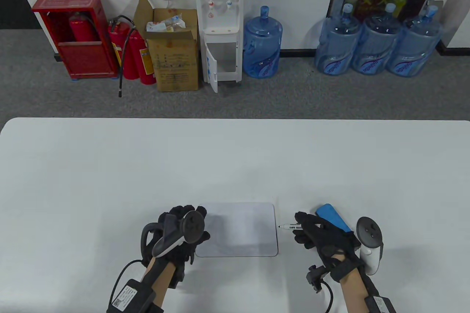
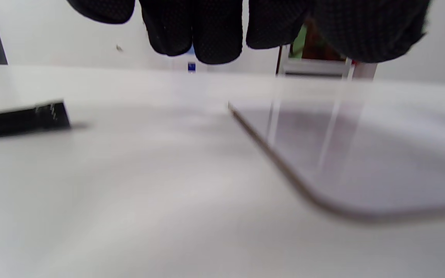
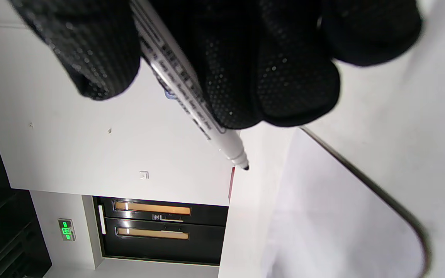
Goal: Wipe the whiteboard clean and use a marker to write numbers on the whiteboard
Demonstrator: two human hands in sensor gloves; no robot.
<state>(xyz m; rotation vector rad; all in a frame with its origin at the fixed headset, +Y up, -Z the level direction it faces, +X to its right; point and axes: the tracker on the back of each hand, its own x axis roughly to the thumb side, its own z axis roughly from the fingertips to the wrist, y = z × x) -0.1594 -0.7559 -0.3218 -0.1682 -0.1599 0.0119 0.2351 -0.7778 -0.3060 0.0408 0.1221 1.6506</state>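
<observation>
The small whiteboard lies flat near the table's front edge, and its surface looks blank. My left hand hovers over the board's left edge with relaxed fingers that hold nothing. To the right of the board, my right hand pinches an uncapped white marker. The black tip of the marker points left, just off the right edge of the whiteboard. A black marker cap lies on the table left of the whiteboard.
A blue eraser lies just behind my right hand. The white table stretches wide to the left, right and back. Beyond its far edge stand water bottles, a dispenser, a cardboard box and fire extinguishers.
</observation>
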